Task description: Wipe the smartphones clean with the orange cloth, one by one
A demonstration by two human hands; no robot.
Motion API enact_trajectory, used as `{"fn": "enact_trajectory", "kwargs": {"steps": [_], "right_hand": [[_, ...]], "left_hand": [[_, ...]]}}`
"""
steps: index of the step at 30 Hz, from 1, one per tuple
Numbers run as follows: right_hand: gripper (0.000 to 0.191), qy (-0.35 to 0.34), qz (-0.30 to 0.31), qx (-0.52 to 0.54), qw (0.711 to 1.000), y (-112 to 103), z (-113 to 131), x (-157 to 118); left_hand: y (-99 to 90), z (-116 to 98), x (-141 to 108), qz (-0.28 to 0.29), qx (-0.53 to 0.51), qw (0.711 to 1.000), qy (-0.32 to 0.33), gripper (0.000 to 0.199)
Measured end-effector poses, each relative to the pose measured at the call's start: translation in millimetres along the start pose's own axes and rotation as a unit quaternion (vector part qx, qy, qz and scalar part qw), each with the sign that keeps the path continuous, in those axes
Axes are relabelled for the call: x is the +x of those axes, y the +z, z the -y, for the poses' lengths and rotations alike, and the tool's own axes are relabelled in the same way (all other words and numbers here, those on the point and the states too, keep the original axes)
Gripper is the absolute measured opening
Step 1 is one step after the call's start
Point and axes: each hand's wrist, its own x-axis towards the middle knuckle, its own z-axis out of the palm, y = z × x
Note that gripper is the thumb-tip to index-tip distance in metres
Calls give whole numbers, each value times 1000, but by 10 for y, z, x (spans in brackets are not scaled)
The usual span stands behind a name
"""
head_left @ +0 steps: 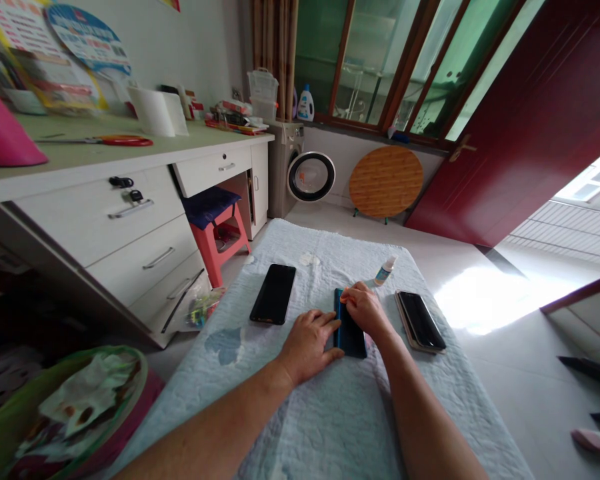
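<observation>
A dark blue phone [351, 337] lies flat on a light blue quilted cover [325, 413]. My left hand [311, 345] rests flat at its left side, fingers spread, with the fingertips and thumb touching the phone's edge. Closed around a small orange cloth [349, 294], my right hand [366, 310] presses on the upper part of the phone; most of the cloth is hidden under the fingers. To the left lies a black phone [274, 295]. On the right, another phone [421, 321] sits on or in a pale case. A small spray bottle [385, 271] stands beyond my right hand.
At left stands a white desk [125, 233] with scissors [125, 141] and a paper roll [155, 112] on top. A pink stool [225, 233] is beside it. A full waste bin [147, 377] sits lower left. Behind are a washing machine [284, 143] with its door open and a round wooden board [386, 180].
</observation>
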Motion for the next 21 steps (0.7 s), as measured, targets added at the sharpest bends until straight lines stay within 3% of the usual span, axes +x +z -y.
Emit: {"fn": "enact_trajectory", "kwargs": {"steps": [7, 16, 21], "right_hand": [[23, 15, -6, 3, 1000, 11, -16, 3], [27, 89, -86, -42, 991, 75, -184, 66], [28, 81, -80, -68, 991, 65, -160, 70]], "left_hand": [[-4, -9, 5, 1, -1, 1000, -2, 56], [-7, -4, 4, -6, -2, 1000, 6, 57], [-13, -4, 12, -10, -4, 1000, 9, 57]]}}
